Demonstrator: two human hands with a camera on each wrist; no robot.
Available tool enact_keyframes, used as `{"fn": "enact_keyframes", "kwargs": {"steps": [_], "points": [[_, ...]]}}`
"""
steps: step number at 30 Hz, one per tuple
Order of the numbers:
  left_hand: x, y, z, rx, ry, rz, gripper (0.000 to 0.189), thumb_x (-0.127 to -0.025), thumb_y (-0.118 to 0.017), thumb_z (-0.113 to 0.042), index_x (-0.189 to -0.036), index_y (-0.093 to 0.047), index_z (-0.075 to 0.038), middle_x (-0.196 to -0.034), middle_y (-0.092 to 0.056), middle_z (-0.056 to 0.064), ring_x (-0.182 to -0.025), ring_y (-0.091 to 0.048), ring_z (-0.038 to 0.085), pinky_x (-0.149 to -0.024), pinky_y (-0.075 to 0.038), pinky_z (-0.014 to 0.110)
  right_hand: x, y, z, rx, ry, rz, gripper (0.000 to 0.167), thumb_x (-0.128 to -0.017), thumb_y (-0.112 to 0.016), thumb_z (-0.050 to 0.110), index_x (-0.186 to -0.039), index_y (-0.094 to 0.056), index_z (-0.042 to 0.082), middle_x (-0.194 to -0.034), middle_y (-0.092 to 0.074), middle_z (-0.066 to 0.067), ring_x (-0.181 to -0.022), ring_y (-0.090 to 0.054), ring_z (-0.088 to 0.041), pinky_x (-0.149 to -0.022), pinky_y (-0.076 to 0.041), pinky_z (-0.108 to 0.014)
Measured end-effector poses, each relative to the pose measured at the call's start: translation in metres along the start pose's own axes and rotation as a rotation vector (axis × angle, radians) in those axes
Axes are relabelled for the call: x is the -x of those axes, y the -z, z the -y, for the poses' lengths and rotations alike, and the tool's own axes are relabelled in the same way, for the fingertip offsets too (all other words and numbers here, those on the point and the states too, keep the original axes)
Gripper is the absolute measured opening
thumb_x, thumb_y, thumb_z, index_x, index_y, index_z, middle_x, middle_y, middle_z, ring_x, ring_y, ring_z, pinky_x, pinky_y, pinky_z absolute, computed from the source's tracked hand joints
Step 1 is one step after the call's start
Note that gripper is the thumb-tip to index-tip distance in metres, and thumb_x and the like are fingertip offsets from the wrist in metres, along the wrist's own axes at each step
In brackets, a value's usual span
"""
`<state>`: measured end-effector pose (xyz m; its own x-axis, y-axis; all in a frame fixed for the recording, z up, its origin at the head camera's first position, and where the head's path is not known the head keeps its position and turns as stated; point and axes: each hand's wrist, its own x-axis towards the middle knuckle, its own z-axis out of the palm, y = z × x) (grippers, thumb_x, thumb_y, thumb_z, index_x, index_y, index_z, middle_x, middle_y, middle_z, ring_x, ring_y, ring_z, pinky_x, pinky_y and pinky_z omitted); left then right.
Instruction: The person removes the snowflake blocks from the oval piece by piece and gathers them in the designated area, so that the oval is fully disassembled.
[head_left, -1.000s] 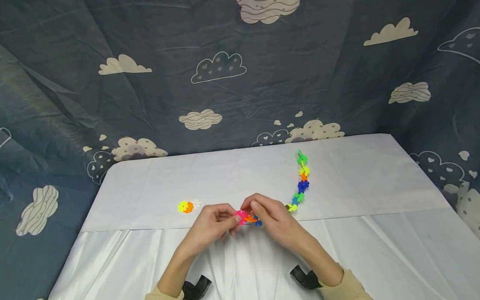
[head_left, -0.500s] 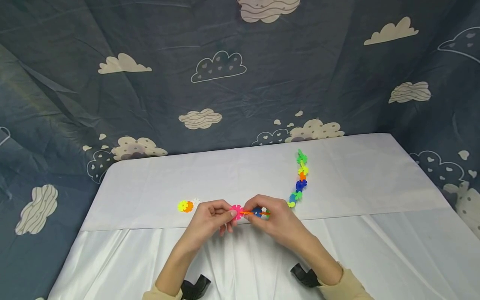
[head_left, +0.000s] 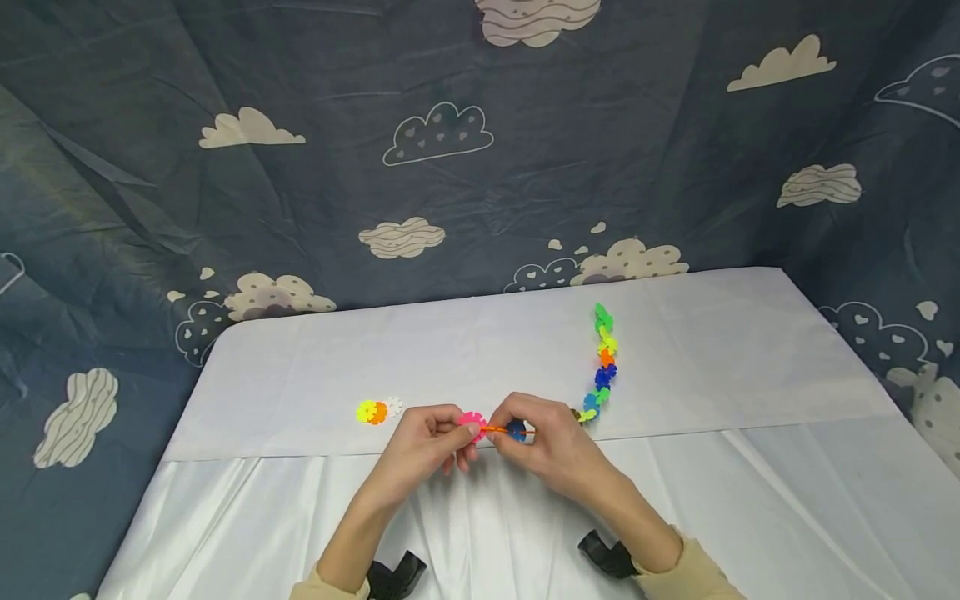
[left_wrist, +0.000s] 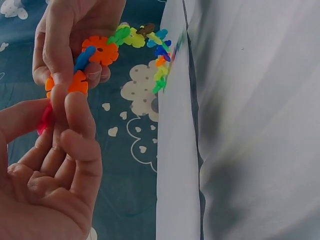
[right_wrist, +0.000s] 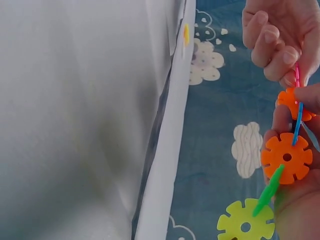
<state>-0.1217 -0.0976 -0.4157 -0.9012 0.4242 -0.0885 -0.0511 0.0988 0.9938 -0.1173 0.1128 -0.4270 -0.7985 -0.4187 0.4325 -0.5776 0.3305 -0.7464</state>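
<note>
Between thumb and fingers my left hand [head_left: 422, 448] pinches a pink notched flower disc [head_left: 469, 417]. My right hand [head_left: 561, 442] pinches an orange disc [right_wrist: 286, 101], the end piece of a chain of such discs. The pink disc's edge meets the orange one's notched rim. A blue disc [head_left: 516, 428], a second orange disc [right_wrist: 272, 152], a green disc [right_wrist: 268, 192] and a yellow disc [right_wrist: 232, 222] follow along the chain beneath my right hand. Beyond that hand the rest of the chain [head_left: 603, 377] curves away over the white table; my right hand hides part of it.
Left of my left hand lie a yellow disc [head_left: 364, 412], an orange disc [head_left: 378, 413] and a white disc [head_left: 393, 406], overlapping in a row. White cloth [head_left: 300, 367] covers the table. Behind hangs a dark curtain [head_left: 322, 200] with cloud prints.
My right fingers have shifted onto the end orange disc, which has turned edge-on to the head view. The pink disc has moved slightly left. The far chain swayed a little left, then back.
</note>
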Motion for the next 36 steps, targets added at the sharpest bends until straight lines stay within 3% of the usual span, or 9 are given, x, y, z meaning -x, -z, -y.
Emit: {"fn": "enact_keyframes", "kwargs": {"steps": [4, 6, 12, 15, 20, 25, 29, 32, 36], "points": [[0.001, 0.001, 0.000, -0.025, 0.004, -0.009, 0.021, -0.094, -0.063, -0.009, -0.082, -0.064, 0.008, -0.070, -0.063, 0.026, -0.057, -0.057, 0.027, -0.050, -0.041, 0.026, 0.000, -0.002, 0.000, -0.006, 0.002, 0.006, 0.025, -0.084, -0.071, -0.001, -0.087, -0.064, 0.023, -0.085, -0.062, 0.016, -0.076, -0.057, -0.006, -0.067, -0.051, -0.027], [0.001, 0.003, -0.001, -0.036, -0.003, -0.015, 0.021, -0.094, -0.063, -0.008, -0.083, -0.063, 0.009, -0.068, -0.063, 0.022, -0.058, -0.058, 0.029, -0.051, -0.042, 0.026, 0.000, -0.002, 0.001, -0.005, 0.007, 0.008, 0.024, -0.084, -0.071, 0.000, -0.087, -0.064, 0.023, -0.085, -0.062, 0.015, -0.076, -0.057, -0.006, -0.067, -0.051, -0.027], [0.005, 0.023, -0.003, 0.006, -0.054, -0.178, 0.017, -0.093, -0.062, -0.007, -0.081, -0.063, 0.005, -0.062, -0.056, 0.017, -0.057, -0.056, 0.041, -0.049, -0.043, 0.026, -0.001, 0.001, -0.002, 0.016, -0.024, -0.012, 0.025, -0.084, -0.070, -0.001, -0.085, -0.064, 0.024, -0.086, -0.063, 0.016, -0.077, -0.058, -0.006, -0.069, -0.051, -0.027], [0.007, 0.032, -0.005, 0.003, -0.045, -0.236, 0.019, -0.095, -0.064, -0.013, -0.084, -0.064, 0.002, -0.065, -0.056, 0.019, -0.057, -0.057, 0.041, -0.049, -0.044, 0.027, -0.001, 0.001, -0.002, 0.009, -0.039, 0.001, 0.025, -0.084, -0.071, 0.000, -0.086, -0.065, 0.024, -0.088, -0.063, 0.017, -0.078, -0.058, -0.006, -0.069, -0.051, -0.027], [0.006, 0.045, -0.005, -0.131, 0.047, -0.310, 0.024, -0.100, -0.059, -0.022, -0.091, -0.064, 0.000, -0.077, -0.058, 0.023, -0.063, -0.060, 0.034, -0.049, -0.043, 0.029, -0.001, -0.001, -0.002, 0.004, -0.042, 0.016, 0.025, -0.084, -0.071, -0.001, -0.088, -0.066, 0.024, -0.089, -0.064, 0.017, -0.079, -0.058, -0.006, -0.070, -0.050, -0.027], [0.008, 0.062, -0.001, -0.384, 0.143, -0.389, 0.022, -0.101, -0.054, -0.017, -0.098, -0.068, 0.000, -0.078, -0.062, 0.018, -0.065, -0.057, 0.033, -0.050, -0.041, 0.029, 0.000, -0.001, -0.003, -0.012, -0.037, 0.017, 0.026, -0.084, -0.073, -0.001, -0.090, -0.067, 0.024, -0.091, -0.065, 0.017, -0.083, -0.060, -0.005, -0.074, -0.051, -0.027], [0.011, 0.072, 0.003, -0.581, 0.202, -0.445, 0.019, -0.097, -0.059, -0.015, -0.099, -0.072, -0.002, -0.071, -0.065, 0.009, -0.058, -0.053, 0.021, -0.052, -0.038, 0.029, 0.000, -0.001, -0.003, -0.026, -0.039, 0.030, 0.025, -0.084, -0.075, 0.000, -0.091, -0.068, 0.023, -0.093, -0.066, 0.017, -0.085, -0.062, -0.005, -0.076, -0.052, -0.027], [0.011, 0.079, 0.006, -0.623, 0.228, -0.467, 0.017, -0.095, -0.062, -0.014, -0.098, -0.074, -0.002, -0.069, -0.066, 0.008, -0.054, -0.053, 0.019, -0.050, -0.036, 0.028, -0.001, 0.000, -0.004, -0.033, -0.042, 0.034, 0.025, -0.084, -0.075, 0.000, -0.091, -0.068, 0.023, -0.092, -0.066, 0.017, -0.084, -0.061, -0.005, -0.076, -0.051, -0.027], [0.010, 0.087, 0.012, -0.563, 0.256, -0.497, 0.015, -0.092, -0.065, -0.014, -0.092, -0.075, -0.003, -0.066, -0.065, 0.008, -0.053, -0.057, 0.022, -0.050, -0.041, 0.028, -0.001, 0.001, -0.003, -0.037, -0.051, 0.037, 0.024, -0.085, -0.075, 0.001, -0.092, -0.068, 0.023, -0.092, -0.066, 0.017, -0.084, -0.061, -0.006, -0.075, -0.051, -0.027]]}}
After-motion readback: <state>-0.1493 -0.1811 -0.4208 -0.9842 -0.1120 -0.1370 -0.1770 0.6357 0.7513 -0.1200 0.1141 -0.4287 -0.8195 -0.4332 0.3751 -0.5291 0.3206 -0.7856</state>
